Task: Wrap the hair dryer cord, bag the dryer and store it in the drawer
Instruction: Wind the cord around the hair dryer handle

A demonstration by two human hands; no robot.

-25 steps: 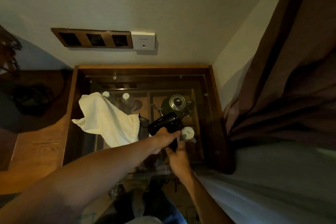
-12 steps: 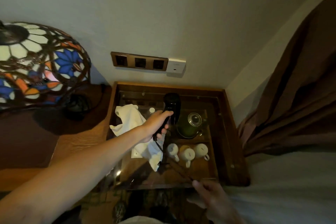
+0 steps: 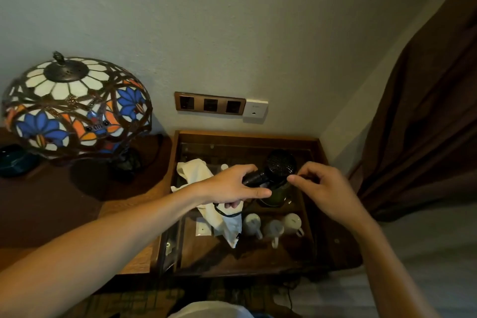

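Head view: since the frame half a second back, the right hand has risen from the lower edge to beside the hair dryer, fingers pinched narrow near its body. Left hand grips the handle. Dryer black, grille facing up, held above the glass tabletop; cord loops below the left hand over the white bag.

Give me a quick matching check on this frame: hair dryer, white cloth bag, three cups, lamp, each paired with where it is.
Things:
1. hair dryer
2. white cloth bag
3. three cups
4. lamp

Places:
A. on the wooden surface left of the glass-topped case
B. under the glass, front row
C. gripped by its handle in the left hand
D. lying on the glass beneath the left hand

Pairs: 1-C, 2-D, 3-B, 4-A
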